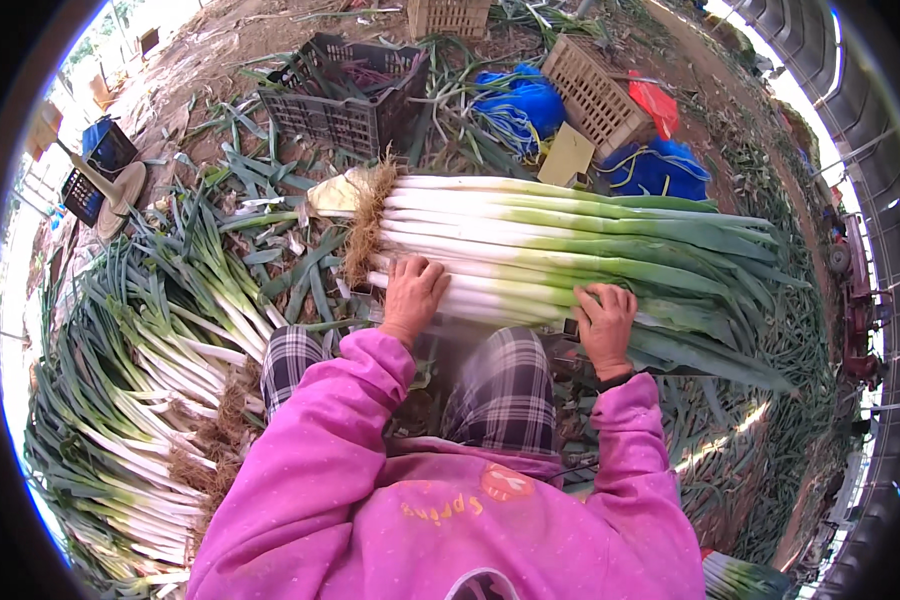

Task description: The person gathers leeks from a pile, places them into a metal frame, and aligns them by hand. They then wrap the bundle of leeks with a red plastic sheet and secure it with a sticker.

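A wide row of leeks lies across in front of my knees, roots to the left and green leaves to the right. My left hand is closed over the nearest white stalks, close to the brown roots. Farther right, my right hand has its fingers curled onto the near edge, where white turns to green. Both thumbs are mostly hidden. A small dark piece shows beside the right fingers; its kind is unclear. Under the root end sits a pale yellowish board or sheet.
Many loose leeks are heaped at my left. A black crate, a tan crate, blue netting and a red bag stand beyond the bunch. Cut leaves litter the soil. A hat appears far left.
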Available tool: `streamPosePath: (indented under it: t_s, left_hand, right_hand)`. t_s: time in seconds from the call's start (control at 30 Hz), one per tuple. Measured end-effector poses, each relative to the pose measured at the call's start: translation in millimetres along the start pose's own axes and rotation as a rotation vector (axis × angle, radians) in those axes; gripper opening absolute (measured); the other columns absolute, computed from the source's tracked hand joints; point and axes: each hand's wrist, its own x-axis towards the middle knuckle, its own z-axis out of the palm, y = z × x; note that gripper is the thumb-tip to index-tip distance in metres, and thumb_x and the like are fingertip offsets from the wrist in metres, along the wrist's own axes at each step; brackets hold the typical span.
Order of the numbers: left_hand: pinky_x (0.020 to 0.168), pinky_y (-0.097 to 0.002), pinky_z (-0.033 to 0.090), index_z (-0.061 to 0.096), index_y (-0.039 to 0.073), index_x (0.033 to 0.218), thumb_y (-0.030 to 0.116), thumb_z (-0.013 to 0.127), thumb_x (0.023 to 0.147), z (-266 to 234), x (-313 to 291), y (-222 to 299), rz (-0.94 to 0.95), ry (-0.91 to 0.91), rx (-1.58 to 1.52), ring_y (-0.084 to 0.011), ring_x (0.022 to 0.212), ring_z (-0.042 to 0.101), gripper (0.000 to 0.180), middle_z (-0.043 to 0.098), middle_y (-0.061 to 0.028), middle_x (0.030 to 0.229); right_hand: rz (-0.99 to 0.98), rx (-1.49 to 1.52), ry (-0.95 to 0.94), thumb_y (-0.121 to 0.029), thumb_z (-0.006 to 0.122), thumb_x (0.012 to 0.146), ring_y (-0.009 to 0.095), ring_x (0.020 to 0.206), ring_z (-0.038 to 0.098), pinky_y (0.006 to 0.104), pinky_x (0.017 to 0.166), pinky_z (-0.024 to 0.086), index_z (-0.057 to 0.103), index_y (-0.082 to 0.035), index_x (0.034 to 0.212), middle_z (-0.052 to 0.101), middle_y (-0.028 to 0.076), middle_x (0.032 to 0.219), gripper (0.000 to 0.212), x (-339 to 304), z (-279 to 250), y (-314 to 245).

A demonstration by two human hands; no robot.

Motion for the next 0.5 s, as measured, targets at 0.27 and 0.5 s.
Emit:
streamPosePath:
  t_s: [0.27,0.5]
  left_hand:
    - [0.092,-0.0425,0.042,0.066,0.01,0.102,0.017,0.062,0.084,6,31,41,0.171,-0.045,-0.056,-0.0284,0.096,0.057,0.019,0.062,-0.0075,0.099]
    - [0.087,-0.042,0.044,0.061,0.012,0.102,0.018,0.063,0.079,42,72,113,0.222,-0.183,-0.09,-0.0281,0.097,0.054,0.024,0.056,-0.0082,0.098]
  right_hand:
    - [-0.014,0.037,-0.001,-0.013,0.07,0.073,0.023,0.099,0.053,0.0417,0.091,0.036,0.073,-0.014,0.1,0.061,0.002,0.099,0.027,-3,2,1]
    - [0.003,0.082,0.033,-0.009,0.066,0.075,0.025,0.097,0.056,0.0403,0.087,0.039,0.071,-0.011,0.093,0.064,0.003,0.097,0.019,-4,-2,-1]
